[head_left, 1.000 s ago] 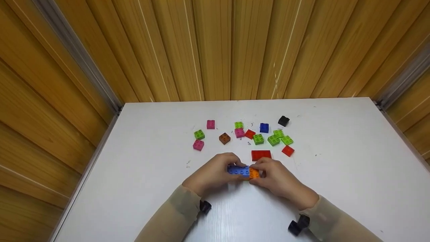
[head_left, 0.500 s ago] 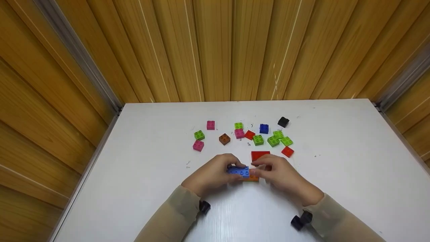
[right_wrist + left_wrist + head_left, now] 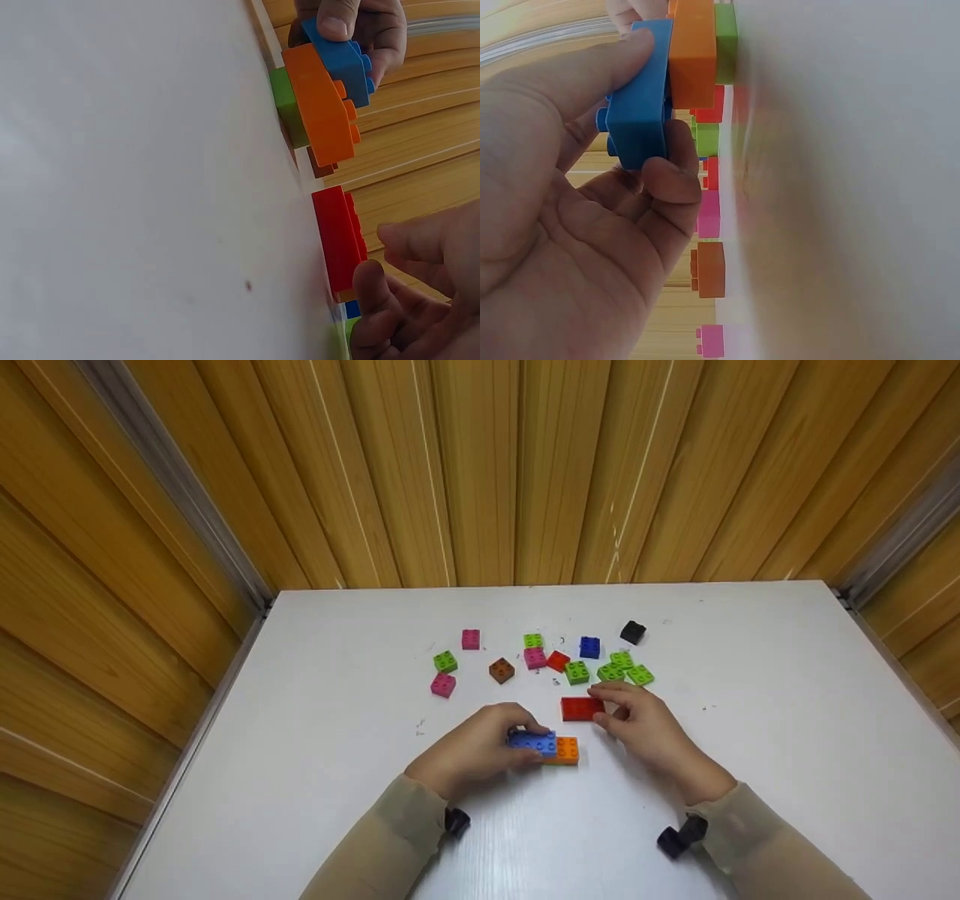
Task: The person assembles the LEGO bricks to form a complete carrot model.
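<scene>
My left hand holds a blue building brick between thumb and fingers. In the left wrist view the blue brick sits slightly tilted against an orange brick. Below the orange brick is a green brick, low at the tabletop, as the right wrist view shows. The orange brick's studs show at the right of the blue one. My right hand is at the right end of a long red brick, thumb and fingers spread apart, fingertips close to it.
Behind the hands lie loose bricks on the white table: several green ones, pink ones, a brown, a dark blue and a black one. A wood-patterned wall stands behind.
My right hand has let go of the orange brick and moved right and away to the long red brick. The left hand stays in place, holding the blue brick.
</scene>
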`<state>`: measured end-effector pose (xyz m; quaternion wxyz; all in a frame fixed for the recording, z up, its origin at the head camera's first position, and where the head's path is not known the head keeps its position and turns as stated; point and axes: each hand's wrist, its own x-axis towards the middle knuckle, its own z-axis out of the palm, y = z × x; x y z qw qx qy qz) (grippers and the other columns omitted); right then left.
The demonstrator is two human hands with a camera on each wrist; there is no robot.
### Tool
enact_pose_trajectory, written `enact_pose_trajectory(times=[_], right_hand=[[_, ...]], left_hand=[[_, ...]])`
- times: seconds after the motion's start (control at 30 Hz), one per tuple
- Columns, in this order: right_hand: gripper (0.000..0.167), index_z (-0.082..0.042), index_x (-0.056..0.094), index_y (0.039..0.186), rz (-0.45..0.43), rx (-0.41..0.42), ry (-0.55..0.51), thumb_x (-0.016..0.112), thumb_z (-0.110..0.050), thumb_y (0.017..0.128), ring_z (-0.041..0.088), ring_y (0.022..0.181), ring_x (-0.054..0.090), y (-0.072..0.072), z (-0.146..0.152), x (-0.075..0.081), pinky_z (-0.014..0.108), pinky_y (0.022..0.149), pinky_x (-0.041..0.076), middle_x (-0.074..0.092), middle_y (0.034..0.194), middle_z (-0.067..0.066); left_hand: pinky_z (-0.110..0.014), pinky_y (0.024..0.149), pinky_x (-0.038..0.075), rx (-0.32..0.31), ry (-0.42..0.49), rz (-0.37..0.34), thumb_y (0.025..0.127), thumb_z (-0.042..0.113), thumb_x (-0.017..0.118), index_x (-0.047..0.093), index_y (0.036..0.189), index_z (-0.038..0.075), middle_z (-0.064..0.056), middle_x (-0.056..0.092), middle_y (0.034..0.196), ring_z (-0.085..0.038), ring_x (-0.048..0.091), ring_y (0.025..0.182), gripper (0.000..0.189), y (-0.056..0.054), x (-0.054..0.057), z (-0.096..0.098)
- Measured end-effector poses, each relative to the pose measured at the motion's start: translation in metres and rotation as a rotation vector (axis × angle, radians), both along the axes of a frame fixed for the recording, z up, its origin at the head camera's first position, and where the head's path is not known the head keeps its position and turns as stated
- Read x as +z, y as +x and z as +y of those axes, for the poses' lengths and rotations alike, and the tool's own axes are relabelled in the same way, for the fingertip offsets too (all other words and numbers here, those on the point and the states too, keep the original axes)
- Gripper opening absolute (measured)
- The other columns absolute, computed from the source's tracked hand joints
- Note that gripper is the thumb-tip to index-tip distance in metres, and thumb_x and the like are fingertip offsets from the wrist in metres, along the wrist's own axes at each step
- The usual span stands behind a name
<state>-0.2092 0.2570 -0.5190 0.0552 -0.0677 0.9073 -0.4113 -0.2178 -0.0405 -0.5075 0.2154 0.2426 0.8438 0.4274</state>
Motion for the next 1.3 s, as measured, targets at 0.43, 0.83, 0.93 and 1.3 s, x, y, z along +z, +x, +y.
enact_pose_trajectory(times=[0.43,0.83,0.93,1.3], right_hand=[[0.034,-0.014,0.081,0.136,-0.002,-0.030,0.064,0.084,-0.019,0.102,0.025,0.103,0.062,0.0030,0.0033,-0.0016,0.031,0.088,0.055,0.077,0.136,0.010],[0.033,-0.014,0.080,0.134,0.013,-0.071,0.093,0.085,-0.020,0.102,0.030,0.109,0.064,0.0029,0.0007,-0.0017,0.043,0.098,0.056,0.078,0.128,0.011],[0.033,-0.012,0.080,0.134,0.017,-0.079,0.082,0.085,-0.020,0.102,0.031,0.113,0.068,0.0027,0.0004,-0.0018,0.048,0.104,0.059,0.078,0.134,0.013],[0.037,-0.013,0.077,0.140,-0.041,-0.099,-0.013,0.083,-0.023,0.105,0.029,0.117,0.074,0.0040,0.0006,0.0038,0.043,0.104,0.065,0.077,0.137,0.012]], left_hand=[[-0.040,0.123,0.056,-0.004,-0.046,0.029,0.102,0.028,0.088,0.084,0.129,0.028,0.013,0.076,0.126,-0.010,0.068,0.121,0.027,0.0025,0.0030,0.0019],[-0.039,0.125,0.054,0.011,-0.109,0.143,0.105,0.029,0.084,0.082,0.136,0.025,0.010,0.076,0.132,-0.011,0.069,0.126,0.032,0.0023,0.0032,0.0042],[-0.039,0.124,0.054,0.019,-0.119,0.152,0.105,0.029,0.084,0.081,0.138,0.025,0.009,0.076,0.132,-0.011,0.070,0.126,0.033,0.0018,0.0029,0.0048],[-0.038,0.123,0.056,0.037,-0.132,0.137,0.104,0.031,0.085,0.081,0.137,0.029,0.012,0.075,0.130,-0.010,0.069,0.124,0.034,0.0007,0.0025,0.0053]])
